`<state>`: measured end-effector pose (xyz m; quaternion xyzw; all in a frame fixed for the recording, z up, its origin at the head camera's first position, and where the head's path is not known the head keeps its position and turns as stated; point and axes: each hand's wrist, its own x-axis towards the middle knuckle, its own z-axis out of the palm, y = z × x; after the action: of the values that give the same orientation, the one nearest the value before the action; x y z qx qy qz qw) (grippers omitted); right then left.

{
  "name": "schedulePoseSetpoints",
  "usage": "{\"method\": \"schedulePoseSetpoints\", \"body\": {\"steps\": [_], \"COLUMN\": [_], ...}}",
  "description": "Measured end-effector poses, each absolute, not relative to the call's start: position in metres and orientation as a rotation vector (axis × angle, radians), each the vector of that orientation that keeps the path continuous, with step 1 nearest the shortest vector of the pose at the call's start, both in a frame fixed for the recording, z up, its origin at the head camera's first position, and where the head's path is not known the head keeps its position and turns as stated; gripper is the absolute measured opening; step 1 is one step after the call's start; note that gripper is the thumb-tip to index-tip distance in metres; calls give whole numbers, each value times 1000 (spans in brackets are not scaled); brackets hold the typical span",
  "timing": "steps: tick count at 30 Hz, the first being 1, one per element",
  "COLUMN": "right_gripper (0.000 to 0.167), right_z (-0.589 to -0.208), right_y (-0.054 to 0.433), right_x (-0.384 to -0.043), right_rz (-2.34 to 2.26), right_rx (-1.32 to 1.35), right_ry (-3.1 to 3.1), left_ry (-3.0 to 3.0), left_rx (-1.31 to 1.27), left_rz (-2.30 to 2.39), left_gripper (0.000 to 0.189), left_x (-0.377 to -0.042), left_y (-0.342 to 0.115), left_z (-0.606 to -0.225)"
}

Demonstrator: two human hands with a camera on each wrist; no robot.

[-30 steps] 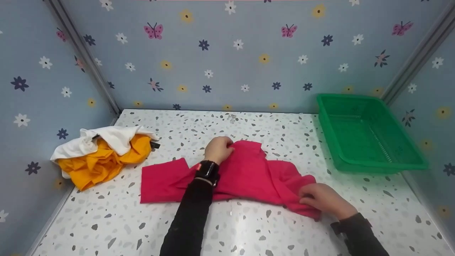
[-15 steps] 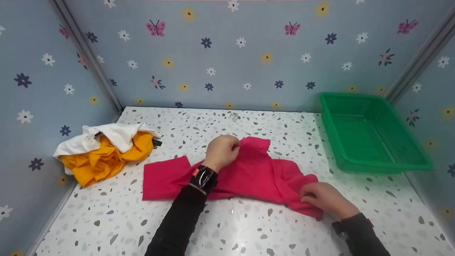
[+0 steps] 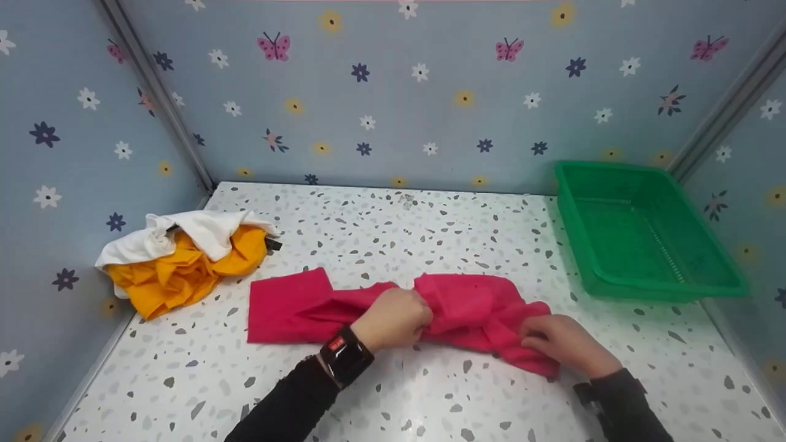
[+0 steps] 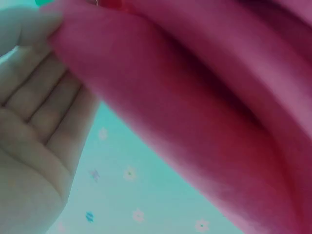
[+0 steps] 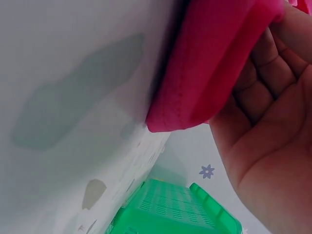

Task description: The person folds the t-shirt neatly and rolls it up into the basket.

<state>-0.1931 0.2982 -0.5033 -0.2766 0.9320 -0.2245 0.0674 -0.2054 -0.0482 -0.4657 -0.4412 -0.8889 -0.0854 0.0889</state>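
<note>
A crimson garment (image 3: 288,307) lies bunched lengthwise across the speckled table. Over its middle, my left hand (image 3: 396,316) pinches a fold of the cloth; in the left wrist view the thumb and fingertips grip a corner of the raised fabric (image 4: 161,97), with the palm facing the camera. My right hand (image 3: 568,344) holds the garment's right end between thumb and fingers. Seen from the right wrist, a stitched edge (image 5: 180,105) of the cloth hangs beside the palm, close to the table surface. Part of the middle is hidden beneath the left hand.
A green plastic basket (image 3: 583,245) stands at the back right, against the wall. Crumpled orange cloth (image 3: 178,270) and white cloth (image 3: 202,230) lie heaped at the left wall. Flower-patterned panels (image 3: 417,92) enclose the table (image 3: 466,233) at the back and both sides.
My left hand has come down toward the front, carrying the garment's upper flap with it and folding it over the middle. The right hand keeps its hold in the same spot.
</note>
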Motion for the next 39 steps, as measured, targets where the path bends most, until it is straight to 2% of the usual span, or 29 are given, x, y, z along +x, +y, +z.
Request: {"method": "schedulePoseSetpoints", "body": {"steps": [8, 15, 18, 24, 27, 31, 37, 39], "right_gripper": [15, 9, 7, 7, 13, 20, 19, 24], "right_z": [-507, -505, -501, -491, -489, -488, -495, -498], "right_y": [298, 300, 305, 323, 331, 336, 333, 331], "right_x": [-191, -188, -186, -178, -172, -159, -144, -142], "right_rz": [-687, -704, -747, -832, -787, -670, -425, -367], "right_rx": [-797, -748, -717, -638, -618, -631, -673, -660], "right_ry": [2819, 2778, 2749, 2885, 2940, 2913, 2965, 2996], "left_ry": [-2735, -2809, -2815, -2841, -2919, -2998, -3050, -3057], "left_rx": [-1344, -1349, -1220, -734, -584, -516, -510, -512], "left_rz": [-36, -370, -565, -658, -691, -839, -977, -1000], "left_gripper": [20, 38, 38, 22, 29, 32, 35, 34], "left_x": [-190, -195, -205, -226, -232, -236, -236, -237], "left_y": [-42, -42, -43, -44, -45, -44, -38, -37], "left_z": [-481, -454, -443, -446, -456, -464, -468, -469]}}
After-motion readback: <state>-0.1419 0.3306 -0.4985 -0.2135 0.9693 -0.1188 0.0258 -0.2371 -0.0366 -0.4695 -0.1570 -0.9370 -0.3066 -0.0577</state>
